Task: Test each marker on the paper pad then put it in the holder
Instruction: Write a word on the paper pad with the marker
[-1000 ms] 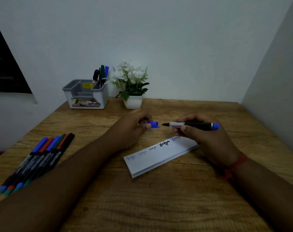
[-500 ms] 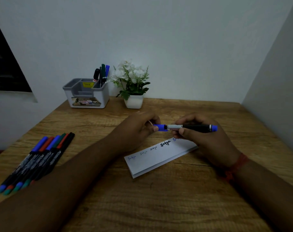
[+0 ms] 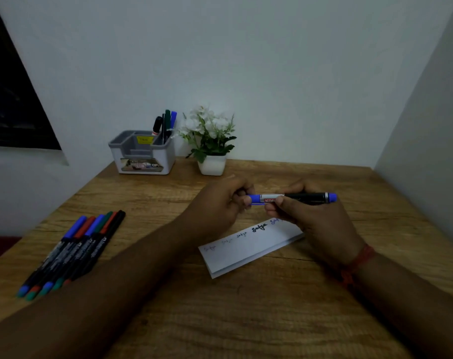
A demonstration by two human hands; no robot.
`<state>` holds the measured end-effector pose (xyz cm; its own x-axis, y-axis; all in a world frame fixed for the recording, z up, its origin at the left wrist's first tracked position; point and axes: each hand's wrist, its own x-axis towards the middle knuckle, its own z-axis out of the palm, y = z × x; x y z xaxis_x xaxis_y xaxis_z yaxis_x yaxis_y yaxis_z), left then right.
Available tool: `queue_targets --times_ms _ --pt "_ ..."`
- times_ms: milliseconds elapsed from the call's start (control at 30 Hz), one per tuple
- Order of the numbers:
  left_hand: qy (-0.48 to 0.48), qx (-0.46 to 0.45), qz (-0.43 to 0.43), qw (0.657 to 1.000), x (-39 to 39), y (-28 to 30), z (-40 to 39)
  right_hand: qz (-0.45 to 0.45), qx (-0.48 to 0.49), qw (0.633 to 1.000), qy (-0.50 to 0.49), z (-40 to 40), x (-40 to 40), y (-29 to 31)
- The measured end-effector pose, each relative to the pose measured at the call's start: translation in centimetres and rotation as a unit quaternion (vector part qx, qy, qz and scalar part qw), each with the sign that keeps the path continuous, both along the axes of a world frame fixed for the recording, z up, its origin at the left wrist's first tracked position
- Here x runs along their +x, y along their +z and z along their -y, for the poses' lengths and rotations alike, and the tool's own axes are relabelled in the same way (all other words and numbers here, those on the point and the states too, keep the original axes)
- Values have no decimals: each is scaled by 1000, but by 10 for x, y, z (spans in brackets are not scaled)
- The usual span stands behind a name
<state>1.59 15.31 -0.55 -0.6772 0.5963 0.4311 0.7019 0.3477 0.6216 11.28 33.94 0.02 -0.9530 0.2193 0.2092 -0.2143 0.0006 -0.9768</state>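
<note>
A blue marker (image 3: 303, 197) with a black barrel lies level above the white paper pad (image 3: 248, 248). My right hand (image 3: 313, 216) grips its barrel. My left hand (image 3: 220, 206) pinches the blue cap (image 3: 255, 198), which sits on the marker's tip. The pad carries several short written words along its far edge. A grey and white holder (image 3: 142, 154) stands at the back left with several markers upright in its right compartment. Several capped markers (image 3: 75, 247) lie side by side on the table at the left.
A small white pot with white flowers (image 3: 210, 143) stands just right of the holder. The wooden table (image 3: 246, 320) meets walls at the back and on the right. A dark window sits at the far left.
The cap in my left hand was apart from the bare tip. My hands came together and the cap now sits on the marker's tip.
</note>
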Motion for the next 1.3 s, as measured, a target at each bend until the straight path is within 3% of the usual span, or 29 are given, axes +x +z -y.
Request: queue_targets --times_ms 167,267,400,667,767,800,867,967,1067,1300 --pt "16 -41 -43 998 2 6 3 -17 94 995 -28 5 0 9" --pt "55 -80 -97 991 -8 14 10 -27 90 995 -40 16 -8 16" --pt "183 -149 -158 959 -32 30 46 -10 61 998 20 37 -22 31" --pt "332 -229 -191 895 -65 19 158 105 142 979 100 116 -89 58" --pt "350 -253 -195 881 -64 11 186 96 252 959 92 142 -125 74" --pt "352 -258 -191 879 -63 7 190 63 326 941 68 149 -137 80" --pt "351 -251 -166 887 -61 -2 193 -20 490 872 -12 162 -162 95" --pt "344 -234 -152 897 -61 -6 189 -106 686 713 -101 177 -195 112" --pt "333 -237 -168 897 -61 -10 187 -126 767 619 -114 190 -226 122" --pt "323 -257 -161 896 -64 -16 192 -98 862 484 -115 217 -274 126"
